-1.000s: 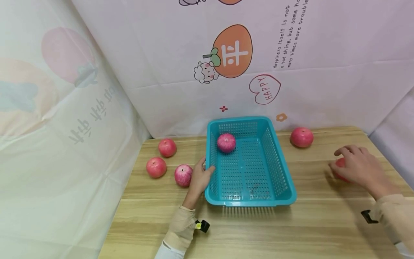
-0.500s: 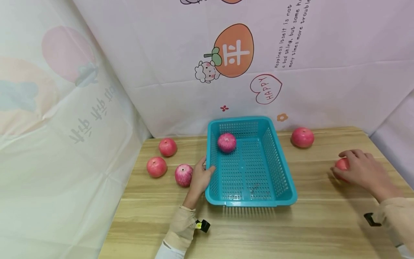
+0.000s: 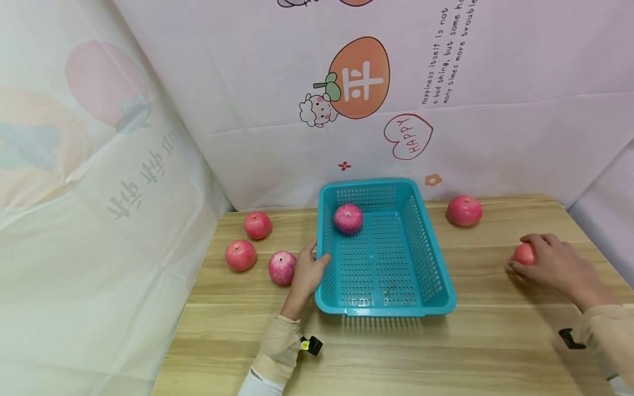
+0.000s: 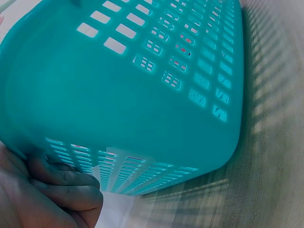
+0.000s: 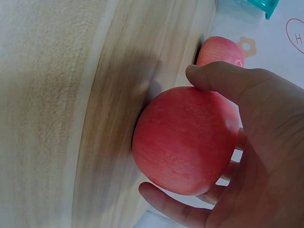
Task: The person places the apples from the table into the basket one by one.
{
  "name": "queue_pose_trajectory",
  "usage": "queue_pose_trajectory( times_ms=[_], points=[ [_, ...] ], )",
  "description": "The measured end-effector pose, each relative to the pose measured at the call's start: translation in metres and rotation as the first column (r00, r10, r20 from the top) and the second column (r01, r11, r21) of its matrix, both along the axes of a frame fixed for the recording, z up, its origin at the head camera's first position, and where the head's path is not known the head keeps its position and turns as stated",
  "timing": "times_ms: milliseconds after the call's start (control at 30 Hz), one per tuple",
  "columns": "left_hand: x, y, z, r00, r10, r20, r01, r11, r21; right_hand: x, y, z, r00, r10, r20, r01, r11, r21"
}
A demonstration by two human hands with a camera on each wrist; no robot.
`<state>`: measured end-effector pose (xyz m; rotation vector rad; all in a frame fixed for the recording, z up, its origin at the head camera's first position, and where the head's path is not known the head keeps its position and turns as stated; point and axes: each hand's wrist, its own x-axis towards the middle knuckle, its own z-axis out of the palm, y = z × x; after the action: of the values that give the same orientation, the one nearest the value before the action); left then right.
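Observation:
My left hand (image 3: 308, 272) grips the left side of a turquoise plastic basket (image 3: 369, 312), thumb over the rim and fingers curled outside, as the left wrist view (image 4: 61, 190) also has it. Inside the basket, toward its back left, sits a striped pink-red apple (image 3: 348, 219). At the right of the table, my right hand (image 3: 559, 269) holds a red apple (image 3: 525, 254). The right wrist view shows the thumb on one side of that apple (image 5: 187, 140) and the fingers curled round the other, close over the wood.
Left of the basket lie two plain red apples (image 3: 257, 225) (image 3: 240, 255) and a striped apple (image 3: 282, 268) beside my left hand. Another red apple (image 3: 464, 210) rests right of the basket near the back edge. A printed white cloth (image 3: 267, 132) hangs behind the wooden table (image 3: 376, 363).
My right hand has shifted slightly right and closed its fingers round the red apple, more of which now shows. The left hand and basket have stayed in place.

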<state>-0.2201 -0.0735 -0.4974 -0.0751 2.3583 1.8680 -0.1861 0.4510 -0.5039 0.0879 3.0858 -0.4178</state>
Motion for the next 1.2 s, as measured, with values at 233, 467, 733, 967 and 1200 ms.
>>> queue_pose_trajectory(
  times_ms=[233,467,733,967,1200],
  points=[
    [0.001,0.000,0.002,1.000,-0.009,0.004,0.009,1.000,0.014,0.000,0.003,-0.005,1.000,0.008,0.006,-0.008,1.000,-0.004],
    [0.000,0.000,0.000,1.000,-0.002,0.002,0.002,1.000,0.021,-0.001,0.003,-0.007,1.000,0.007,0.010,-0.007,1.000,-0.014],
    [0.000,0.000,0.000,1.000,-0.001,-0.009,0.002,1.000,0.018,-0.004,0.005,-0.007,1.000,0.011,0.016,-0.010,0.999,-0.033],
    [0.000,0.000,-0.001,1.000,0.004,-0.012,-0.004,1.000,0.011,-0.008,0.009,-0.011,1.000,0.024,-0.004,-0.025,0.999,-0.048],
    [0.000,0.000,-0.001,1.000,0.005,-0.012,-0.005,1.000,0.008,-0.008,0.009,-0.014,1.000,0.010,-0.014,-0.011,0.999,-0.052]
  ],
)
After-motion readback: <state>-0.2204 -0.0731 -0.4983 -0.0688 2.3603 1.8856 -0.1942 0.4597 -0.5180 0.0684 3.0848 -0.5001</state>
